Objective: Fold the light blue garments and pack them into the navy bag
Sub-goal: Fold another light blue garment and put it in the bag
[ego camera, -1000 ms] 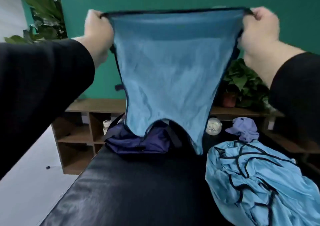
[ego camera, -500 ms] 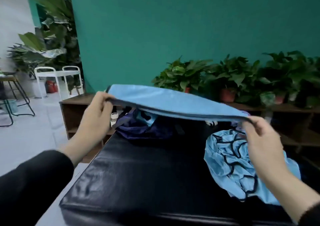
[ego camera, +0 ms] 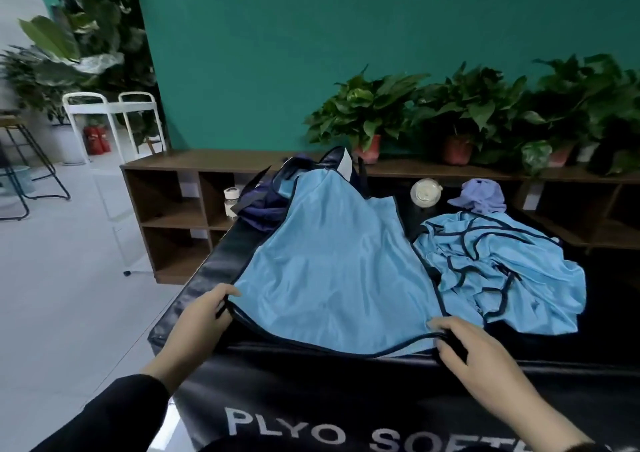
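I have the light blue garment (ego camera: 332, 264) spread on the black mat (ego camera: 214, 268), long axis toward twelve o'clock, its far end lapping the navy bag (ego camera: 259, 205). My left hand (ego camera: 197, 320) pinches the seven o'clock hem corner, my right hand (ego camera: 467, 344) the five o'clock — both equally near.

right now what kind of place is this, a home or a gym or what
Probably a gym or studio lounge, not a home: the garment lies on a black padded plyo box, potted plants line a low wooden shelf, and a bar stool stands at left.
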